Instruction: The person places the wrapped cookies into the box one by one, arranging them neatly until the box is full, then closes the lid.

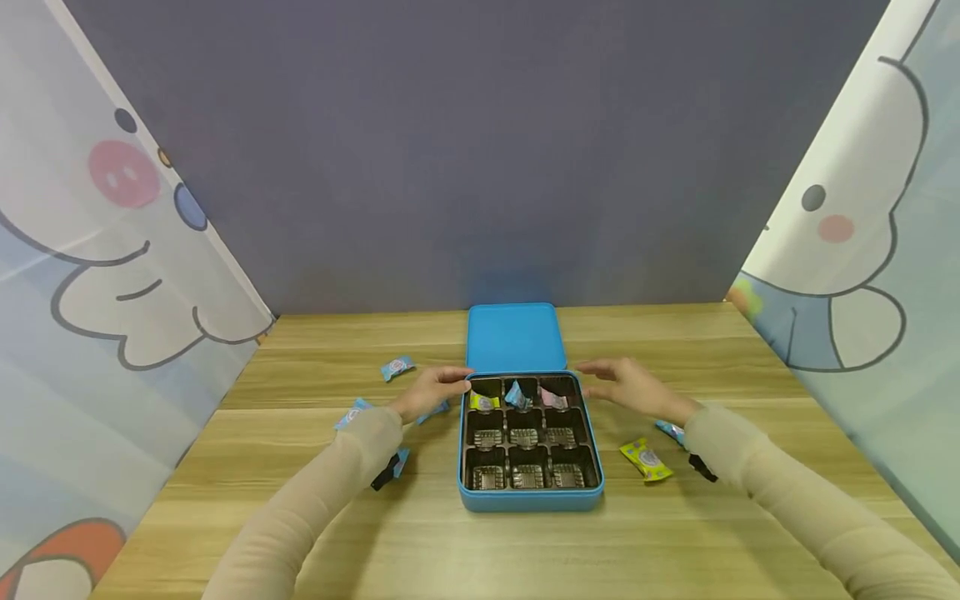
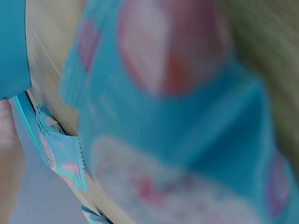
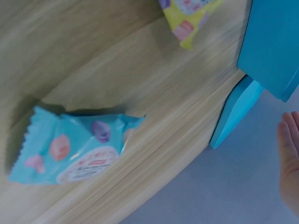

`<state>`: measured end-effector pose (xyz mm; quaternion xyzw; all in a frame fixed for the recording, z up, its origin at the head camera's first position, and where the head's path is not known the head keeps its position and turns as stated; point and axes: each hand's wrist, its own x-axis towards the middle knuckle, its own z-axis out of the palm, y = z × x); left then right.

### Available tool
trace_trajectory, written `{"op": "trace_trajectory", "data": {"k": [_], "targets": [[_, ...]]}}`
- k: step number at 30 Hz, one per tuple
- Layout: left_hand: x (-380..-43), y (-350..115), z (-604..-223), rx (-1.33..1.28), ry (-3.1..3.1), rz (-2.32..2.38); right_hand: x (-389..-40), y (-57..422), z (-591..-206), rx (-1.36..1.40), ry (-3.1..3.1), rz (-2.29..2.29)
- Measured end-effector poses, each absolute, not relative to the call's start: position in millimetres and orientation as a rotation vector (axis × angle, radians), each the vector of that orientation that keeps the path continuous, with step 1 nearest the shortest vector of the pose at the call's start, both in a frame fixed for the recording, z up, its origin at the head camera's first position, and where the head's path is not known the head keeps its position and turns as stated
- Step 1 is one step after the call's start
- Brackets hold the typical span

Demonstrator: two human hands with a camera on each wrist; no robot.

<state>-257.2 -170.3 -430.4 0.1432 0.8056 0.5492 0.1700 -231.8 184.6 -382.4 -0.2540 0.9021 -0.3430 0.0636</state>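
A blue tin box [image 1: 529, 501] with a dark divided tray stands mid-table in the head view. Its back row holds a yellow wrapped candy [image 1: 484, 402], a blue wrapped candy [image 1: 517, 396] and a pink wrapped candy [image 1: 553, 400], one per compartment. My left hand [image 1: 431, 395] has its fingertips at the box's back left corner, fingers extended. On the other side my right hand [image 1: 630, 388] hovers by the back right corner, fingers nearly straight and nothing in them. Behind the box lies the blue lid [image 1: 516, 337].
Several blue wrapped candies, such as one at the back left [image 1: 397, 367], lie around my left arm. To the right of the box are a yellow candy [image 1: 646, 461] and a blue candy [image 3: 84, 144]. A grey panel [image 1: 480, 167] rises behind the table.
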Motion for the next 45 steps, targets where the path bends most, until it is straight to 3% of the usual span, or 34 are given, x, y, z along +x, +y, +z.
{"op": "trace_trajectory", "data": {"k": [19,30,37,45], "targets": [[-261,-173,-427,0.450,2.286,1.555,-219,226,-377,-0.722,2.743,-0.983],[-261,-175,-427,0.441,2.322,1.557,-218,239,-362,-0.467,2.859,-0.666],[-261,-172,-428,0.456,2.305,1.563,-205,256,-374,-0.500,2.908,-0.845],[-259,-172,-431,0.434,2.291,1.555,-184,273,-396,-0.290,2.900,-0.811]]}}
